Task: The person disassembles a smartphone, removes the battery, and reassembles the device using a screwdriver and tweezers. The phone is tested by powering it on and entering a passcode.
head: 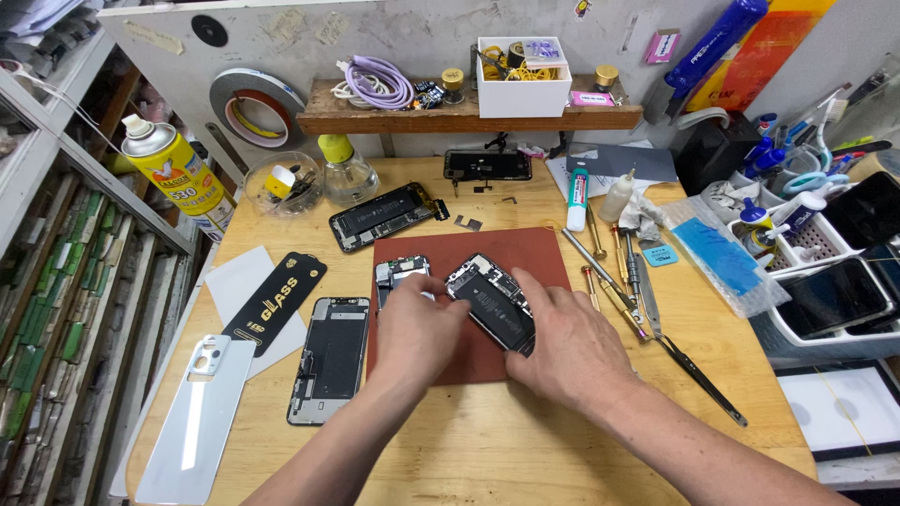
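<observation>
Both my hands meet over a red-brown work mat in the middle of a wooden bench. My right hand grips an opened phone body with a black battery inside, tilted on the mat. My left hand rests on its left end, fingers curled, partly covering a second opened phone part just behind. What lies under the left palm is hidden.
An empty phone frame and a white back panel lie at the left, a black packet beside them. Another opened phone lies farther back. Screwdrivers and tweezers sit right of the mat, trays with phones at far right.
</observation>
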